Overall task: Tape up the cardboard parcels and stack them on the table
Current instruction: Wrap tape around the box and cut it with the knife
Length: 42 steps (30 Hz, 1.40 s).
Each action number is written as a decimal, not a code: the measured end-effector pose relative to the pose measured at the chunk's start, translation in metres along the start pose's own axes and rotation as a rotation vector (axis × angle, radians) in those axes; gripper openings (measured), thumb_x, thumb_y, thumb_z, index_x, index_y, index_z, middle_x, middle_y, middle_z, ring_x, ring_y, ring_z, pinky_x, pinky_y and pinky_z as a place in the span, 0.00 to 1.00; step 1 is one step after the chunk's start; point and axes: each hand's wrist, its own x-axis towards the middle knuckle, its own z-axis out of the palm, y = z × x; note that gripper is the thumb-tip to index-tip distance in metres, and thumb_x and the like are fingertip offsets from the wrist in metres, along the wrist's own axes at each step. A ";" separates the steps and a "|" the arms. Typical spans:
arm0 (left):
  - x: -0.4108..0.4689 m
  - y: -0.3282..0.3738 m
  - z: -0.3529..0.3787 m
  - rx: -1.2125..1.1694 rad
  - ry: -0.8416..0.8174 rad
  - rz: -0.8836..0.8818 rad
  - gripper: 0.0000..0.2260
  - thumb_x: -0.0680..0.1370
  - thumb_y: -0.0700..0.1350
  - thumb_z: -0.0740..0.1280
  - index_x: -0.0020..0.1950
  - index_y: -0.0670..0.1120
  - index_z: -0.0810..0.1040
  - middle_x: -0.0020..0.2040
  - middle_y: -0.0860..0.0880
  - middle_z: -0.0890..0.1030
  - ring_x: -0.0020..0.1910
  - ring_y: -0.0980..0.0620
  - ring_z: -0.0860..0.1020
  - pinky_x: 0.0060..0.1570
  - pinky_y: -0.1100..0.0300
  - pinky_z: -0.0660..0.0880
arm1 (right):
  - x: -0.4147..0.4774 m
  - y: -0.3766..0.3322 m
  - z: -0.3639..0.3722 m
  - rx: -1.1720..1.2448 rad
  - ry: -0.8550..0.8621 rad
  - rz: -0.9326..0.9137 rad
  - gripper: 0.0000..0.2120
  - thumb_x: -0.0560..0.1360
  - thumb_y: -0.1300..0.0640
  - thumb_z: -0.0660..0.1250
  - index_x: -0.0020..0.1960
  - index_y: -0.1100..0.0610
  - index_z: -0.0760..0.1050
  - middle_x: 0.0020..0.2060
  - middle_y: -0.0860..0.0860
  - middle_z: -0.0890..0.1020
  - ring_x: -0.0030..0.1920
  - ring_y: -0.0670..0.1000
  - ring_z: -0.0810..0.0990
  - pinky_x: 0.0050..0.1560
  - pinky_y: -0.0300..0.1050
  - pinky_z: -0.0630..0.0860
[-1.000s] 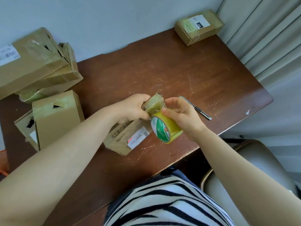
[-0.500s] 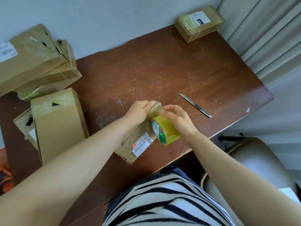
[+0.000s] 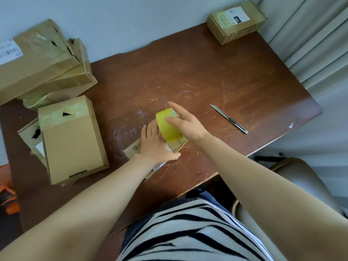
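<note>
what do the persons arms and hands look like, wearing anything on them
The left forearm and right forearm are bare as far as the frame shows, with no sleeves over them. The left hand and right hand are ungloved; no ring, watch or bracelet shows. The only clothing in view is a black-and-white striped top.

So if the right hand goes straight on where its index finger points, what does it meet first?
The way looks free: beyond the right hand only bare table, then probably the wall; depth is unclear.
</note>
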 end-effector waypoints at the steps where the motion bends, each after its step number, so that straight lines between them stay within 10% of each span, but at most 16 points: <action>1: 0.001 -0.001 0.001 -0.007 0.026 -0.005 0.54 0.63 0.70 0.67 0.78 0.44 0.45 0.77 0.41 0.49 0.76 0.44 0.46 0.73 0.45 0.45 | -0.004 0.000 -0.003 -0.035 -0.004 -0.048 0.21 0.78 0.57 0.64 0.69 0.43 0.69 0.68 0.56 0.73 0.64 0.52 0.74 0.63 0.45 0.71; 3: 0.002 -0.001 0.003 -0.044 0.043 -0.026 0.56 0.62 0.67 0.68 0.77 0.42 0.43 0.77 0.43 0.50 0.76 0.45 0.48 0.72 0.46 0.50 | -0.012 0.000 -0.012 -0.132 0.039 -0.185 0.21 0.78 0.61 0.63 0.67 0.44 0.71 0.63 0.58 0.77 0.54 0.48 0.78 0.62 0.53 0.73; 9: 0.004 -0.002 0.002 -0.114 0.041 -0.048 0.61 0.61 0.64 0.72 0.76 0.41 0.35 0.77 0.46 0.48 0.76 0.46 0.47 0.72 0.46 0.51 | -0.062 0.046 -0.039 -0.528 0.193 -0.104 0.09 0.78 0.53 0.66 0.55 0.47 0.82 0.29 0.34 0.77 0.29 0.34 0.74 0.35 0.31 0.68; 13: 0.003 -0.002 0.004 -0.082 0.015 -0.007 0.62 0.62 0.66 0.72 0.76 0.42 0.33 0.78 0.46 0.45 0.77 0.46 0.45 0.72 0.45 0.50 | -0.060 0.050 -0.043 -0.868 0.107 0.102 0.12 0.80 0.54 0.60 0.55 0.49 0.82 0.47 0.42 0.84 0.46 0.46 0.80 0.41 0.40 0.75; 21: 0.004 0.002 -0.001 0.049 -0.018 0.141 0.65 0.58 0.74 0.69 0.73 0.48 0.26 0.68 0.45 0.18 0.69 0.47 0.21 0.59 0.46 0.18 | -0.031 0.033 -0.027 -0.995 0.014 0.342 0.10 0.76 0.50 0.61 0.46 0.52 0.80 0.37 0.49 0.80 0.38 0.53 0.78 0.29 0.38 0.65; 26: 0.006 0.020 0.008 0.196 0.033 0.276 0.43 0.76 0.69 0.50 0.76 0.43 0.33 0.77 0.43 0.34 0.76 0.46 0.34 0.71 0.46 0.32 | -0.028 0.030 -0.027 -0.963 -0.027 0.364 0.13 0.75 0.52 0.61 0.55 0.48 0.81 0.46 0.48 0.83 0.43 0.52 0.79 0.33 0.39 0.70; 31: -0.004 0.021 0.006 0.111 0.081 0.343 0.31 0.82 0.54 0.53 0.78 0.45 0.41 0.78 0.46 0.40 0.77 0.48 0.40 0.75 0.55 0.46 | -0.034 0.025 -0.043 -0.788 -0.079 0.343 0.17 0.74 0.62 0.60 0.56 0.50 0.82 0.52 0.49 0.83 0.52 0.53 0.80 0.51 0.46 0.79; 35: -0.018 0.022 -0.010 0.072 0.102 0.301 0.34 0.79 0.56 0.62 0.78 0.49 0.49 0.77 0.51 0.53 0.75 0.51 0.54 0.63 0.60 0.64 | -0.048 0.000 -0.052 -0.474 0.007 0.227 0.08 0.73 0.57 0.70 0.49 0.59 0.83 0.41 0.52 0.83 0.39 0.46 0.76 0.38 0.39 0.72; 42: -0.002 0.010 -0.069 -0.103 0.066 0.242 0.26 0.77 0.53 0.65 0.73 0.54 0.61 0.52 0.49 0.80 0.50 0.43 0.80 0.36 0.58 0.67 | -0.056 -0.053 -0.061 -0.209 0.002 0.042 0.14 0.73 0.60 0.70 0.57 0.50 0.80 0.49 0.51 0.83 0.44 0.48 0.81 0.50 0.44 0.78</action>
